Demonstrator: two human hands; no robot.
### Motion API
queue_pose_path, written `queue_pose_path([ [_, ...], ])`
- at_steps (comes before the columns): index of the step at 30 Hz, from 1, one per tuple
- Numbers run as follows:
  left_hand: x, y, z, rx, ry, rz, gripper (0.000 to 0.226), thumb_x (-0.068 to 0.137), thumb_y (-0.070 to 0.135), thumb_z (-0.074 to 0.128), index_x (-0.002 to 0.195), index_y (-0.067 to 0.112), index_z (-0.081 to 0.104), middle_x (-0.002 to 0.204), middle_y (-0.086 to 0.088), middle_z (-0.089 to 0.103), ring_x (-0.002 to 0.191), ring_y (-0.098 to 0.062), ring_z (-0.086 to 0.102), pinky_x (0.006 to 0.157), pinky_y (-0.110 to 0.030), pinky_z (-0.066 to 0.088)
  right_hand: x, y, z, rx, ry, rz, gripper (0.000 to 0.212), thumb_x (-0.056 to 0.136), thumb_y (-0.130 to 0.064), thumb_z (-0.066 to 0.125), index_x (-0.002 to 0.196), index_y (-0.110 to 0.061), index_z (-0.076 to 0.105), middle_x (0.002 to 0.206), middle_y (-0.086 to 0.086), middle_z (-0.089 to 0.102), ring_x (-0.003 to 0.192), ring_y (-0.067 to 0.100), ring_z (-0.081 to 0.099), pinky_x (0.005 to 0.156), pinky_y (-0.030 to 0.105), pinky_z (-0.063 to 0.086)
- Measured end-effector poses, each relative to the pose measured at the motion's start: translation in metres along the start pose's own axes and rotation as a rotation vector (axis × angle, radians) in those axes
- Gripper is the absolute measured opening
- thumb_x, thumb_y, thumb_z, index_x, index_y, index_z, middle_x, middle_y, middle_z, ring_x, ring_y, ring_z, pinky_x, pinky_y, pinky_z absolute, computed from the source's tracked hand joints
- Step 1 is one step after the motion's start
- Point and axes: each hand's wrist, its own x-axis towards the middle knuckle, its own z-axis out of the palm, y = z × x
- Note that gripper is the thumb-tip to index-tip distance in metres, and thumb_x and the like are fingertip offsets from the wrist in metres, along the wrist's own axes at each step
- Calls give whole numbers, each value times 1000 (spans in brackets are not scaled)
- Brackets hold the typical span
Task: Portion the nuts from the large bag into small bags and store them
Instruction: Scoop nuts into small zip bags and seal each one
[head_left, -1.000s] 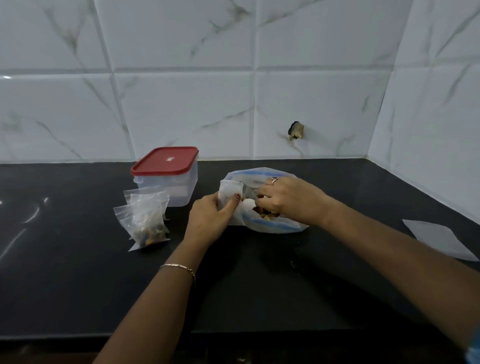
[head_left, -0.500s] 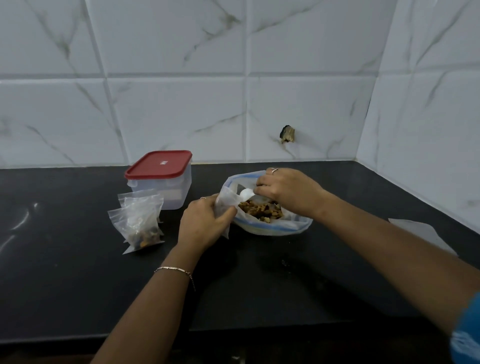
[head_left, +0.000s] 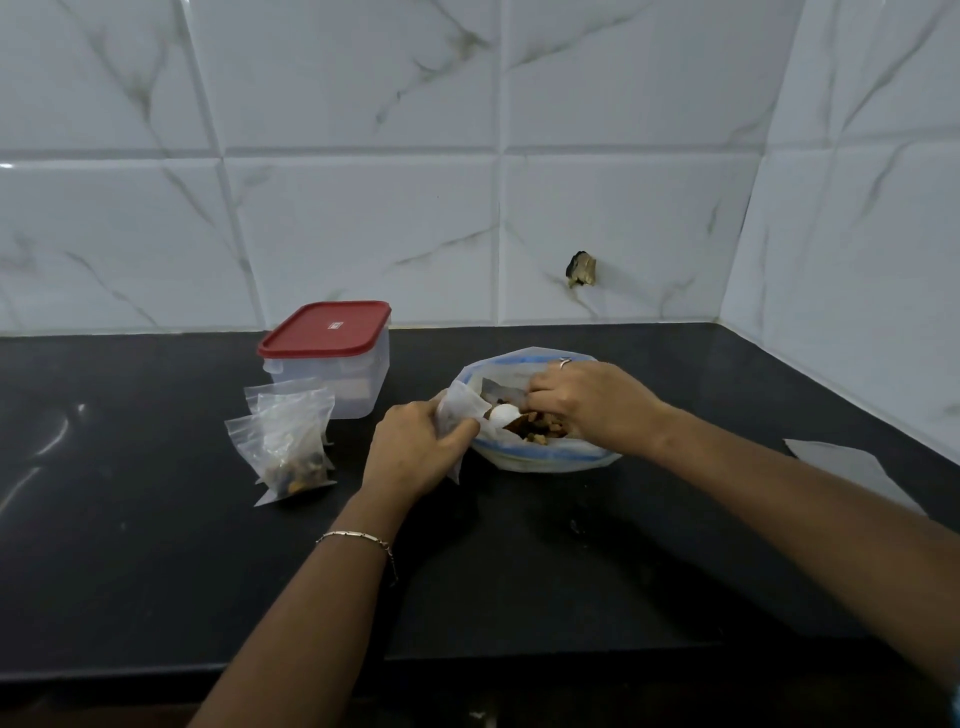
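The large zip bag (head_left: 545, 460) with a blue seal strip lies open on the black counter, with mixed nuts (head_left: 543, 435) showing inside. My left hand (head_left: 415, 452) grips an open small clear bag (head_left: 457, 410) against the large bag's left rim. My right hand (head_left: 592, 405) reaches into the large bag with curled fingers and pinches what looks like a small white spoon (head_left: 504, 414). The spoon's bowl sits at the small bag's mouth. Two filled small bags (head_left: 291, 441) stand to the left.
A clear plastic container with a red lid (head_left: 332, 338) stands behind the filled bags near the tiled wall. A flat pale sheet or empty bag (head_left: 852, 467) lies at the right by the corner wall. The counter's front edge (head_left: 467, 667) runs below my arms.
My right hand rose from deep among the nuts to the bag's far rim, then dipped back over them with the white spoon beside the small bag. My left hand kept its hold.
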Motion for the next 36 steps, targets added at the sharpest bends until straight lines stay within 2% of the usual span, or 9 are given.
queue_pose_path([
  [5, -1, 2, 0, 0, 11, 7, 41, 88, 37, 64, 123, 16, 63, 95, 5, 66, 82, -5, 62, 71, -21, 50, -19, 10, -23, -18, 3, -33, 38, 75, 4, 74, 105, -18, 73, 99, -3, 70, 82, 18, 65, 57, 29, 55],
  [8, -2, 3, 1, 15, 25, 18, 39, 86, 38, 64, 117, 15, 65, 99, 0, 68, 82, -10, 63, 70, -24, 51, -25, 12, -31, -7, 33, 93, 31, 80, -7, 74, 108, -21, 72, 97, -4, 71, 81, 18, 63, 57, 27, 51],
  [13, -4, 2, 1, 10, 21, -11, 33, 86, 41, 62, 109, 18, 67, 87, 5, 66, 75, -7, 61, 62, -23, 46, -37, 2, -30, 111, 52, 359, 28, 97, -26, 48, 115, -25, 69, 98, -3, 67, 89, 16, 60, 71, 24, 44],
  [17, -6, 6, -1, -42, 0, -22, 26, 88, 37, 62, 107, 19, 67, 82, 8, 64, 76, -5, 62, 67, -23, 51, -43, -15, -23, 180, 25, 492, 25, 96, -22, 51, 113, -22, 70, 103, -3, 70, 90, 11, 62, 78, 20, 44],
  [22, -7, 9, -2, -120, -36, -48, 13, 89, 31, 63, 98, 21, 62, 78, 15, 58, 77, -1, 60, 65, -16, 46, -38, -22, -16, 406, 112, 702, 25, 93, -13, 56, 108, -20, 74, 107, -5, 72, 88, 6, 65, 79, 17, 47],
  [25, -7, 10, -1, -144, -38, -56, 9, 89, 30, 63, 94, 23, 59, 77, 17, 58, 76, 0, 60, 63, -15, 44, -37, -24, -16, 417, 138, 685, 24, 93, -12, 56, 108, -21, 74, 109, -6, 72, 92, 7, 64, 82, 18, 47],
  [30, -4, 10, 0, -194, -47, -94, 13, 90, 30, 62, 97, 18, 61, 77, 14, 58, 75, -1, 58, 63, -15, 44, -40, -34, -18, 147, 22, 501, 27, 96, -21, 56, 120, -22, 67, 108, -2, 67, 96, 11, 60, 81, 22, 47],
  [34, -2, 12, 1, -300, -78, -154, 19, 90, 30, 62, 105, 18, 59, 83, 13, 58, 79, -1, 58, 66, -16, 45, -30, -41, -12, 347, 98, 611, 25, 95, -15, 55, 113, -22, 72, 109, -5, 70, 90, 7, 64, 81, 21, 51],
  [36, -2, 11, 1, -336, -90, -173, 18, 90, 29, 62, 105, 19, 58, 82, 15, 58, 79, 0, 57, 66, -17, 45, -25, -40, -9, 512, 104, 713, 26, 94, -12, 55, 110, -22, 73, 104, -7, 72, 80, 7, 66, 72, 15, 50],
])
